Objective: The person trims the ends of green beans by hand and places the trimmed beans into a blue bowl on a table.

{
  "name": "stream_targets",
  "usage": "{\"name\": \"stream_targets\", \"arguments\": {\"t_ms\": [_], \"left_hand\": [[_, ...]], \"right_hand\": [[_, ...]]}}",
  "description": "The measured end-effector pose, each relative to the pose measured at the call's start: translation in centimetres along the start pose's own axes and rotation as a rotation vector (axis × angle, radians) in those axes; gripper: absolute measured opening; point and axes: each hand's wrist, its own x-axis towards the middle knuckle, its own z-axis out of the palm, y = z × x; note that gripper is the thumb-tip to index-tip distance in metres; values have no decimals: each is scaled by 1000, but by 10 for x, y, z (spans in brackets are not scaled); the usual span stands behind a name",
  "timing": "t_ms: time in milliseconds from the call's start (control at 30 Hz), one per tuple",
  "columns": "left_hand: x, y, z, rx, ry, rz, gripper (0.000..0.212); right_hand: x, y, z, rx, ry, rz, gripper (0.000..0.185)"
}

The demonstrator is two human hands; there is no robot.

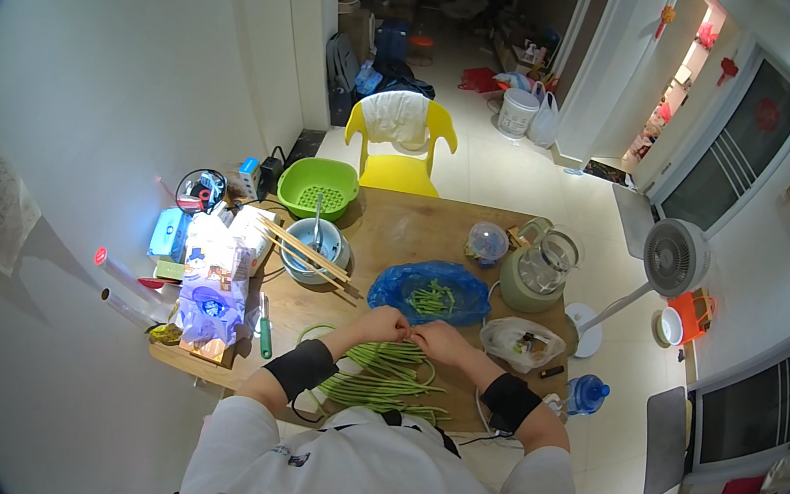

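Observation:
My left hand (386, 324) and my right hand (436, 340) meet fingertip to fingertip above a table. Both are pinched on what looks like a green long bean, mostly hidden by the fingers. Below them lies a spread pile of green long beans (384, 378), reaching almost to my shirt. Just beyond my fingers, a blue plastic bag (389, 288) lies opened out, with short cut bean pieces (433, 298) on it. A peeler or knife with a green handle (265, 339) rests to the left of the pile.
On the wooden table (405, 226) stand a green basket (298, 184), a bowl (341, 254) with chopsticks (300, 249) across it, a glass jug (548, 265), a clear plastic bag (522, 341) and packages (212, 282) at left. Beyond are a yellow chair (398, 172) and a fan (670, 255).

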Motion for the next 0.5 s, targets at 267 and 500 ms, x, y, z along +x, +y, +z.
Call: {"name": "stream_targets", "arguments": {"t_ms": [267,500], "left_hand": [[3,-29,-1,-672,-96,-41,10],[6,-39,4,-803,-126,11,13]], "right_hand": [[-5,-5,-3,-110,229,-222,18],[-8,-10,-11,25,361,-294,11]]}}
